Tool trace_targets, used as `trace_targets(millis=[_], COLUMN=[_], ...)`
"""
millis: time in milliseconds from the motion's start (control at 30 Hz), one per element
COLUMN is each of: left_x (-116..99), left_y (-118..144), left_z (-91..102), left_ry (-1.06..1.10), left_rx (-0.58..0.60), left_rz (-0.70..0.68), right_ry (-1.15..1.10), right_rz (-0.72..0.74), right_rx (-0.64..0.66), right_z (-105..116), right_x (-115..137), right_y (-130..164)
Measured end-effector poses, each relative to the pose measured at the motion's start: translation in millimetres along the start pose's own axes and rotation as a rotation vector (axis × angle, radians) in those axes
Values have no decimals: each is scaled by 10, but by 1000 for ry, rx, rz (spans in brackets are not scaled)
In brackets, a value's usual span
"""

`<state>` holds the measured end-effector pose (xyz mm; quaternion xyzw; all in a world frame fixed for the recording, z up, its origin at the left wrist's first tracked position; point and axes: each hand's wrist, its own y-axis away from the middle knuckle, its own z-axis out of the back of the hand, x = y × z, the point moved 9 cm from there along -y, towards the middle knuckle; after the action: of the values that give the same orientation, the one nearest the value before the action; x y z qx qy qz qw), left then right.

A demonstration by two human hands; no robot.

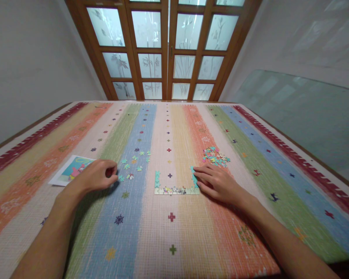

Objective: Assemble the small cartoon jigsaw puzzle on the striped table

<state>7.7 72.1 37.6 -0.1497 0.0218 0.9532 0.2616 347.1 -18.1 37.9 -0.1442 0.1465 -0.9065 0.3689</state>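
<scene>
Right hand (218, 182) lies flat, grasping nothing, fingertips steadying the puzzle frame (176, 186) mid-counter; left hand (100, 174) is clenched among loose pieces (133, 162). Best press pieces down gently without shifting the frame.

Soft, even room light falls from overhead, a little dim toward the grey side walls. The frosted glass panes of the brown wooden door (167, 50) glow pale without glare. The left hand (97, 175) throws a dark shadow onto the striped, many-coloured cloth on the table (151, 232). Straight lines bow outward at the edges, and corners look slightly soft.
</scene>
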Motion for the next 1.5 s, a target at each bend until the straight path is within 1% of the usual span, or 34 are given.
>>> trace_targets(millis=[267,400,500,533,600,700,767,833,900,967,1000,1100,1200,1267,1333,1400,1500], left_x=[-41,-69,-55,-43,-10,24,-25,-164,-388,-653,-801,-1196,-1547,-1697,-1787,-1813,-1796], left_y=[4,-10,-13,-10,5,58,91,104,106,96,95,92,125,150,180,197,200], left_z=[-131,-146,-117,-85,31,270,377,414,375,242,157,-123,-388,-516,-595,-626,-640], left_ry=[2,8,-3,-15,-59,-143,-174,-176,-162,-154,-146,-125,-108,-122,-136,-146,-146], left_rx=[113,117,108,95,29,-136,-237,-333,-418,-450,-459,-444,-378,-336,-314,-317,-322], left_rz=[74,83,95,104,134,186,163,65,-91,-249,-331,-483,-605,-644,-679,-695,-700], right_ry=[-7,9,12,14,23,36,37,35,31,24,21,13,15,24,32,33,19], right_rz=[-14,-13,-8,-8,-14,-20,-18,-18,-24,-28,-29,-37,-39,-35,-32,-28,-21], right_rx=[10,19,25,25,21,10,5,-2,-6,-2,4,16,24,27,21,11,-1], right_z=[-12,-30,-42,-43,-40,-26,-17,-10,-8,-15,-22,-37,-49,-58,-59,-53,-34], right_x=[-11,2,19,22,22,20,22,21,17,16,16,15,13,15,21,41,102], right_y=[14,25,28,28,27,21,15,13,15,20,23,29,34,38,41,37,14])
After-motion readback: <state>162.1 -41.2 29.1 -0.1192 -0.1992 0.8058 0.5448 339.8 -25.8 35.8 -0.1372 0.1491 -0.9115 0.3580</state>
